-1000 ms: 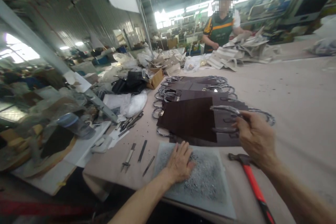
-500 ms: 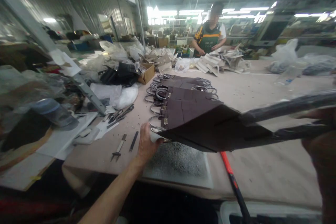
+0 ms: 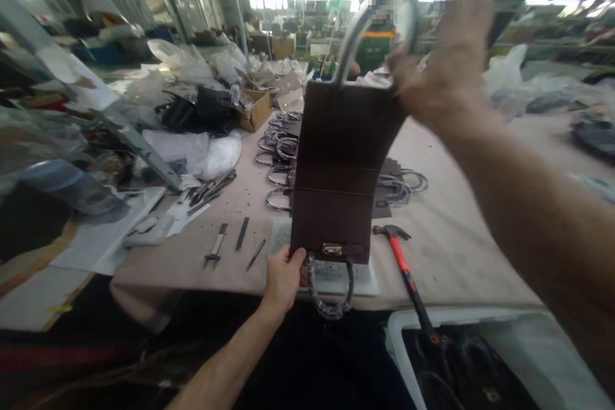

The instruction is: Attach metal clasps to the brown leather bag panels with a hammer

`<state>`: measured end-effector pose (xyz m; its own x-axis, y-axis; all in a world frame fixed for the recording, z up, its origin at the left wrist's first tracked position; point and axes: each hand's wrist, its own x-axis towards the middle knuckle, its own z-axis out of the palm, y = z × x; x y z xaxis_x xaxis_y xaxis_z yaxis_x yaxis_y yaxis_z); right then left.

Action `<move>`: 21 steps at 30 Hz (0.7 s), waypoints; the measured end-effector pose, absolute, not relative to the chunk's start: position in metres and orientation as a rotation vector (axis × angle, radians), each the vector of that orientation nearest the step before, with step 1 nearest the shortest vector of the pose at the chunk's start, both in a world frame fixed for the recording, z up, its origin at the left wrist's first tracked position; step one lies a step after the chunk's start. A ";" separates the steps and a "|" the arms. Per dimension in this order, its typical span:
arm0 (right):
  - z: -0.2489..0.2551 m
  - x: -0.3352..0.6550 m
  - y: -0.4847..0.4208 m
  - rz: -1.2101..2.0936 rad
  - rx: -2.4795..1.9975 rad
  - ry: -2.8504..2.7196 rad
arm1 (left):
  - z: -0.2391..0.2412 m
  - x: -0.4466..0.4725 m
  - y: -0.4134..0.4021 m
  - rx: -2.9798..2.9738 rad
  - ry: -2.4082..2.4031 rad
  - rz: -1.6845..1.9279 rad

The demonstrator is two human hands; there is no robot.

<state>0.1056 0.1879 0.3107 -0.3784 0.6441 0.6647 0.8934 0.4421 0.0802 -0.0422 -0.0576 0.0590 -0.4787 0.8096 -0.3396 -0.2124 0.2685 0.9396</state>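
Observation:
A dark brown unfolded handbag body (image 3: 336,160) stands upright over a pale slab (image 3: 369,285), with a wrapped loop handle at each end. A metal clasp (image 3: 332,248) shows near its lower edge. My left hand (image 3: 283,278) pinches the lower left corner, thumb in front. Up at the top right corner, beside the upper handle (image 3: 353,45), my right hand (image 3: 442,70) is on the body; blur and pixelation hide most of its fingers. To the right lies a claw hammer (image 3: 400,256) with a red and black handle.
Stacked brown bag pieces (image 3: 281,176) with wrapped handles lie behind. Calipers (image 3: 218,248), a dark strip (image 3: 243,234) and a thin tool (image 3: 256,255) are at left. A white bin (image 3: 396,333) holds dark bags below right. A person (image 3: 377,51) stands across the table.
The handbag body has swung from lying out to the right to upright before me, raised by my right hand. My left hand is still at its lower corner. The hammer head has come into view.

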 end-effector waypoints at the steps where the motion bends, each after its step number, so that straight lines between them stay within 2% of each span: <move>1: 0.294 0.097 0.182 -0.513 -1.268 -2.168 | 0.053 -0.037 -0.055 0.509 1.626 1.319; 5: 0.169 0.087 0.124 0.034 -1.224 -2.412 | 0.036 -0.035 -0.046 0.455 1.756 1.057; 9: 0.060 0.112 0.063 0.284 -1.285 -2.545 | 0.030 -0.043 -0.045 0.567 1.794 0.831; 12: 0.028 0.134 0.039 0.376 -1.256 -2.554 | 0.031 -0.046 -0.046 0.619 1.806 0.736; 17: 0.009 0.149 0.011 0.407 -1.161 -2.530 | 0.034 -0.050 -0.053 0.703 1.845 0.586; 21: 0.000 0.145 -0.005 0.397 -1.194 -2.423 | 0.038 -0.056 -0.063 1.157 2.132 0.302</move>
<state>0.1453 -0.0050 -0.0005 -0.5502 0.8019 0.2330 0.6857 0.5931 -0.4220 -0.0556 -0.0627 0.0375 -0.3706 0.8087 -0.4567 0.6499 0.5771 0.4946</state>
